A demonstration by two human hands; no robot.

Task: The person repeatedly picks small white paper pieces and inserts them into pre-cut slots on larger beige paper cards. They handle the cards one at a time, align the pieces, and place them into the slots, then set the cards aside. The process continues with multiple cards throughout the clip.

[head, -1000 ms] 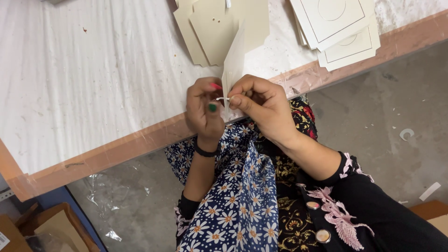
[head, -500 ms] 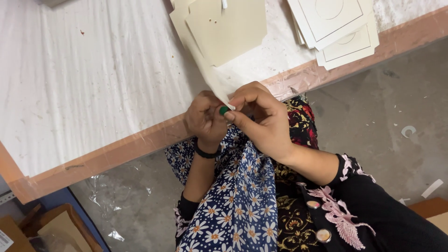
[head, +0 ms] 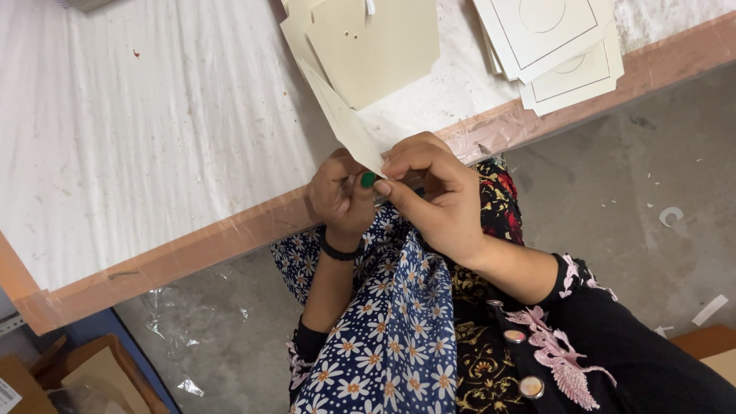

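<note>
My left hand (head: 341, 195) and my right hand (head: 433, 195) meet just below the table edge and together pinch a cream card piece (head: 341, 115). The card slants up and to the left from my fingertips, seen nearly edge-on. My left thumb has a green nail and the wrist wears a black band. Behind the held card, a small stack of matching cream cards (head: 376, 46) with two tiny holes lies on the table. Whatever is between my fingertips at the card's lower corner is hidden.
The table has a white wrinkled sheet (head: 138, 115) and a pinkish wooden edge (head: 192, 249). A stack of white square cards with circle outlines (head: 548, 42) lies at the top right. Grey floor with paper scraps is to the right; cardboard boxes (head: 84, 376) sit at the bottom left.
The held card has turned from upright to slanting up-left, and both hands have shifted slightly lower and closed together at its lower corner.
</note>
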